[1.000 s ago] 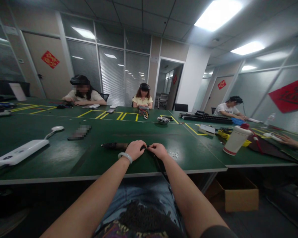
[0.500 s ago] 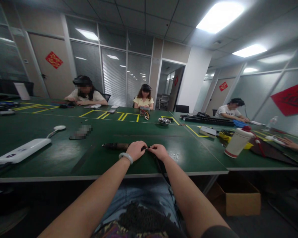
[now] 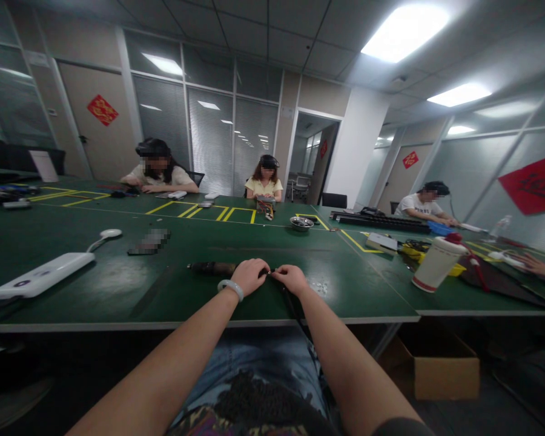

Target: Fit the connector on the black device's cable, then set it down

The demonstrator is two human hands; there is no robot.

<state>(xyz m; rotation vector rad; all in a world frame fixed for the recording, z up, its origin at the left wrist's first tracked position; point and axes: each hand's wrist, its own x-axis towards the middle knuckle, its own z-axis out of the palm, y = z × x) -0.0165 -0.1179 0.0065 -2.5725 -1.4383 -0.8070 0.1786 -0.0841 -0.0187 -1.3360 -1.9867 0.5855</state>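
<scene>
A long dark electric screwdriver lies on the green table with its narrow tip toward the left. My left hand is closed around its rear end. Close beside it, my right hand pinches the cable at that same end, and a small shiny bit shows between the fingertips of both hands. From under my right hand the black cable drops over the front edge of the table. The exact joint between cable and screwdriver is too small to make out.
A white power strip lies left, with a blurred object beyond it. Ahead stands a metal bowl. To the right are a white cup and a yellow tray. Several people sit around the table.
Both hands keep the same hold and place at the screwdriver's rear end. The view has shifted very slightly; nothing else visibly differs.
</scene>
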